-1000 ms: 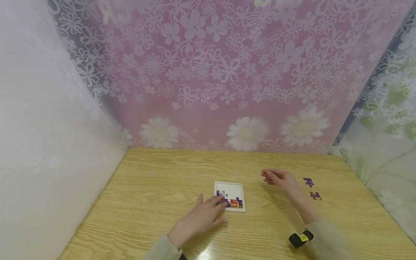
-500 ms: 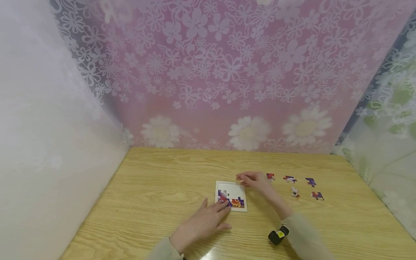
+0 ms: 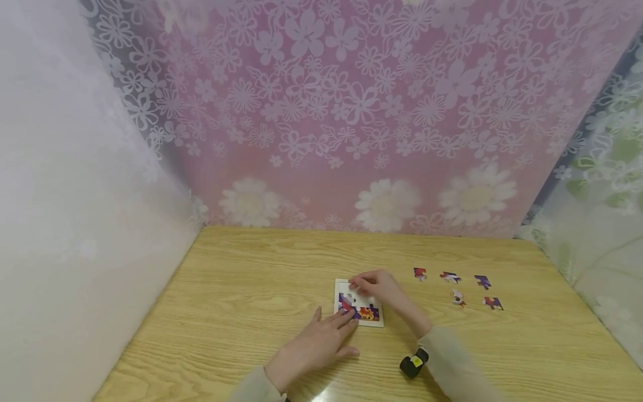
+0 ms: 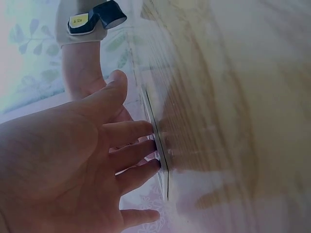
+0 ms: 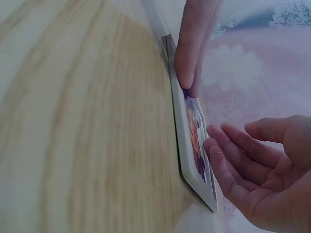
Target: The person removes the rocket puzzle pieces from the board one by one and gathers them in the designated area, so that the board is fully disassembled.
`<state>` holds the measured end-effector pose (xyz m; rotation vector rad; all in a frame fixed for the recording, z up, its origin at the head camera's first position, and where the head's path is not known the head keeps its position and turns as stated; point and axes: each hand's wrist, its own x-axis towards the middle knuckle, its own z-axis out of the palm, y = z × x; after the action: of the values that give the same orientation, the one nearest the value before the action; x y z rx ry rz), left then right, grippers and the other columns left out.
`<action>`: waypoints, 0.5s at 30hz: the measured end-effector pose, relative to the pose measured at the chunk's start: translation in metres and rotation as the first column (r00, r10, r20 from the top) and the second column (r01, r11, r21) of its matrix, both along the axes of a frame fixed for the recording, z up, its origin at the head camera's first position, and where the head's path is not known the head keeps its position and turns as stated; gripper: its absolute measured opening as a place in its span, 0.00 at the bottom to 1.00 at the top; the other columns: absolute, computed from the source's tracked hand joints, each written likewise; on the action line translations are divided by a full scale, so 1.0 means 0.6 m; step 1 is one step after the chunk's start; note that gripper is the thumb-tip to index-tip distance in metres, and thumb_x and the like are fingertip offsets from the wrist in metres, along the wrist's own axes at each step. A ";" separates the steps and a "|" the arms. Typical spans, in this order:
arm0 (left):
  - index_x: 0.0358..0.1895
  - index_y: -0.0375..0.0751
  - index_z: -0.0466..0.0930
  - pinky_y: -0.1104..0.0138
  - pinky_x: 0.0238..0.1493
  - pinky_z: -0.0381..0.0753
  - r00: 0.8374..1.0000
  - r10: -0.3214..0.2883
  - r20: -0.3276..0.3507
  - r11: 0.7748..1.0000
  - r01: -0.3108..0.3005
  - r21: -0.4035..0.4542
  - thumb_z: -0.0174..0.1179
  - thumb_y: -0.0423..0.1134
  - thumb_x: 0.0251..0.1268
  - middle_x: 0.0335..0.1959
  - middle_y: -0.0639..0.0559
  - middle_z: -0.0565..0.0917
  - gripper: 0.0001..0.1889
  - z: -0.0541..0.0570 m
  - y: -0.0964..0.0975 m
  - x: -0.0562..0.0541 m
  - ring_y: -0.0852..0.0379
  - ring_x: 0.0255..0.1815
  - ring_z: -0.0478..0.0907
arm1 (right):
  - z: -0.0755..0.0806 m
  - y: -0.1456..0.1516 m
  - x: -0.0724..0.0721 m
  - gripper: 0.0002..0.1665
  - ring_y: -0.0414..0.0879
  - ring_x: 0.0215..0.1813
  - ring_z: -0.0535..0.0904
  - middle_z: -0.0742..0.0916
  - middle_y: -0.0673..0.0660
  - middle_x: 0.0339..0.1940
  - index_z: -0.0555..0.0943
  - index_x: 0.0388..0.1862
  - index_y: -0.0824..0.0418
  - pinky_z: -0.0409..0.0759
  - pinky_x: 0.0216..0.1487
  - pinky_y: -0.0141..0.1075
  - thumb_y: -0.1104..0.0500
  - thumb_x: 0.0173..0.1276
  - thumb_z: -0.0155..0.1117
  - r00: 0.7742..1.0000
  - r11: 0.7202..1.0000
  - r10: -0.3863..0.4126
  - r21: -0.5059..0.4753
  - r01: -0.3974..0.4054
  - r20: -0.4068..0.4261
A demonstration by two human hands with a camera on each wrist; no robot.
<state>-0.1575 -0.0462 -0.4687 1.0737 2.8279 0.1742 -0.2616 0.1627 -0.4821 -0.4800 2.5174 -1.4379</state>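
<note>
A small white-framed jigsaw tray lies on the table in the head view, with fitted purple, red and orange pieces along its lower part and left side. My left hand is spread out, and its fingertips rest on the tray's lower left edge. Over the upper part of the tray is my right hand, its fingers loosely bent near the inner board. In the right wrist view its thumb stands apart from the other fingers, and no piece shows between them.
Several loose puzzle pieces lie to the right of the tray, among them a red one, a purple one and a white one. The wooden table meets flowered cloth walls at its back and sides.
My right hand has moved left from beside the loose pieces to over the tray, uncovering several pieces behind it. The left hand has stayed at the tray's lower left.
</note>
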 end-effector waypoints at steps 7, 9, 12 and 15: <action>0.76 0.47 0.67 0.37 0.72 0.62 1.000 -0.001 0.020 1.000 0.001 0.019 0.48 0.64 0.74 0.78 0.50 0.64 0.36 -0.003 -0.001 -0.001 0.51 0.78 0.63 | -0.002 -0.011 0.004 0.16 0.44 0.41 0.86 0.91 0.57 0.41 0.87 0.52 0.65 0.86 0.42 0.37 0.58 0.80 0.56 1.000 0.995 -0.020 0.097 0.022 -0.023; 0.76 0.47 0.67 0.37 0.72 0.62 1.000 0.003 0.024 1.000 -0.003 0.017 0.47 0.65 0.74 0.78 0.51 0.64 0.36 -0.002 -0.001 0.000 0.51 0.78 0.63 | -0.004 -0.012 0.003 0.16 0.43 0.40 0.85 0.91 0.56 0.41 0.88 0.51 0.64 0.85 0.42 0.37 0.57 0.80 0.56 0.999 0.994 -0.017 0.108 0.020 -0.029; 0.77 0.48 0.66 0.37 0.72 0.61 0.999 0.003 0.034 1.000 -0.003 0.019 0.47 0.66 0.73 0.78 0.51 0.64 0.37 0.000 -0.001 0.001 0.51 0.78 0.62 | -0.005 -0.012 0.004 0.16 0.43 0.39 0.85 0.91 0.55 0.40 0.88 0.51 0.63 0.85 0.42 0.37 0.56 0.80 0.56 0.999 0.993 -0.009 0.116 0.013 -0.039; 0.77 0.48 0.66 0.37 0.72 0.62 1.000 0.001 0.030 1.000 -0.002 0.022 0.47 0.66 0.73 0.78 0.51 0.64 0.37 0.000 0.000 0.002 0.52 0.78 0.62 | -0.007 -0.012 0.004 0.17 0.43 0.39 0.86 0.91 0.55 0.40 0.88 0.51 0.64 0.86 0.42 0.37 0.56 0.80 0.56 0.999 0.993 -0.001 0.116 0.007 -0.051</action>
<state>-0.1564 -0.0460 -0.4685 1.0645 2.8064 0.2204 -0.2592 0.1556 -0.4861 -0.4967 2.6247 -1.2871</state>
